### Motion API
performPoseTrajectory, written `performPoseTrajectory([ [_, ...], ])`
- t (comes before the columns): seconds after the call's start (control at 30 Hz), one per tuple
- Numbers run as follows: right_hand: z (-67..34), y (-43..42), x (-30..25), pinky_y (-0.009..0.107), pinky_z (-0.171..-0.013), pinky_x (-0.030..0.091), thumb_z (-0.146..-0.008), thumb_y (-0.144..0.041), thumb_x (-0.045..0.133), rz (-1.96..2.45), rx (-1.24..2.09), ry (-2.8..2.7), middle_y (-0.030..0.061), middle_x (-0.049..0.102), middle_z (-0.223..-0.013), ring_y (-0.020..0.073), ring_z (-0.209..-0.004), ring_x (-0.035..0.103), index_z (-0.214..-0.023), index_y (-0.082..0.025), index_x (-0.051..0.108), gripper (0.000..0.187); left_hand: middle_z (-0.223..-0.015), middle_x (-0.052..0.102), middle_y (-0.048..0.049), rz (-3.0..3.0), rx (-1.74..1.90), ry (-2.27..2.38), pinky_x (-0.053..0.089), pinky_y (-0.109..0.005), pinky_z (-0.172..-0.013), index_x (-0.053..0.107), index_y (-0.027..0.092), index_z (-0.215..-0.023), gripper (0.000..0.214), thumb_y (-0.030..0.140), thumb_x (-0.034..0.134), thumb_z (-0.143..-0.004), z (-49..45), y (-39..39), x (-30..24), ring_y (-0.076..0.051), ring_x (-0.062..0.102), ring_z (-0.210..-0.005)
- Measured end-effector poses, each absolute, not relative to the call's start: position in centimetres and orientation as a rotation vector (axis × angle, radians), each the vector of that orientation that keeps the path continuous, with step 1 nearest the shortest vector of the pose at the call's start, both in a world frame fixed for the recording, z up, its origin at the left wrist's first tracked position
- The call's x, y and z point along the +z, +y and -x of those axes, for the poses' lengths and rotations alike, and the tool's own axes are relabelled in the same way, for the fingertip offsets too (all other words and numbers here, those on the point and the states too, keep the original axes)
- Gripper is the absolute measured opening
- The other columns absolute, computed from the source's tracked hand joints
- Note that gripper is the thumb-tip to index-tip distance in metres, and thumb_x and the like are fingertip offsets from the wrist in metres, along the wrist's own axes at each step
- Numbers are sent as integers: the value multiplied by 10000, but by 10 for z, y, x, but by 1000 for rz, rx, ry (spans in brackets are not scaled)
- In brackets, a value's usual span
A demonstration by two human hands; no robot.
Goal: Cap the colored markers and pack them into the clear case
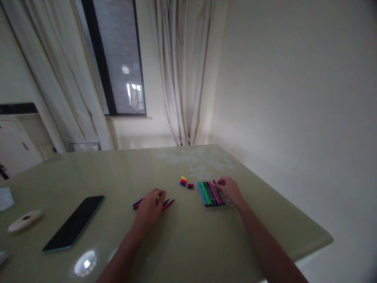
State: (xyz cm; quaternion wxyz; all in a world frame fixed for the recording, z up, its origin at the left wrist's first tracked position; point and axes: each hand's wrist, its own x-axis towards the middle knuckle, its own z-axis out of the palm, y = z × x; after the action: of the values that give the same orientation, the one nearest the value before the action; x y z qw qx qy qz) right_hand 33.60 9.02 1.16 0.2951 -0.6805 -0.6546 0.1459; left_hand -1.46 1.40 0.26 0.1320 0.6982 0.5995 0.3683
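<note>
Several coloured marker pens (208, 194) lie side by side in a clear plastic case (210, 206) right of the table's middle. My right hand (229, 188) is at the case's right end, fingers pinched on a dark red marker pen (214, 182). On the left, my left hand (150, 206) rests over a loose group of marker pens (167, 205), fingers curled down among them; whether they grip one is hidden. Between the hands, farther back, sit a small stack of coloured caps or blocks (183, 181) and a dark red and blue one (190, 186).
A black tablet (75, 224) lies on the left of the pale green table (188, 243). Beyond it are a white oval object (25, 221) and a white paper-like thing (6, 198). A wall (288, 118) runs along the right; curtains (185, 70) hang behind.
</note>
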Motion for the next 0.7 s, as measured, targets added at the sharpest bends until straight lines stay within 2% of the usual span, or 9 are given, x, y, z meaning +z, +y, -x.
performPoseTrajectory([
  [0.27, -334, 85, 7, 288, -758, 486, -816, -239, 711, 1770, 341, -1740, 73, 782, -860, 216, -839, 724, -814, -186, 763, 75, -953, 732, -73, -2047, 998, 1755, 472, -350, -781, 700, 207, -959, 379, 443, 406, -993, 18, 15, -1, -228, 653, -786],
  [0.4, -333, 83, 7, 297, -741, 474, -849, -287, 686, 1781, 296, -1750, 73, 775, -850, 220, -820, 713, -810, -187, 758, 129, -954, 731, -71, -2062, 990, 1717, 477, -350, -796, 700, 210, -961, 353, 426, 423, -992, 18, 14, -2, -233, 658, -814],
  [0.7, -334, 81, 2, 283, -693, 445, -802, -284, 729, 1831, 427, -1738, 60, 749, -791, 200, -765, 684, -751, -180, 727, 115, -981, 735, -77, -2076, 961, 1714, 480, -365, -829, 698, 205, -965, 352, 429, 428, -989, 18, 15, -8, -246, 665, -872],
])
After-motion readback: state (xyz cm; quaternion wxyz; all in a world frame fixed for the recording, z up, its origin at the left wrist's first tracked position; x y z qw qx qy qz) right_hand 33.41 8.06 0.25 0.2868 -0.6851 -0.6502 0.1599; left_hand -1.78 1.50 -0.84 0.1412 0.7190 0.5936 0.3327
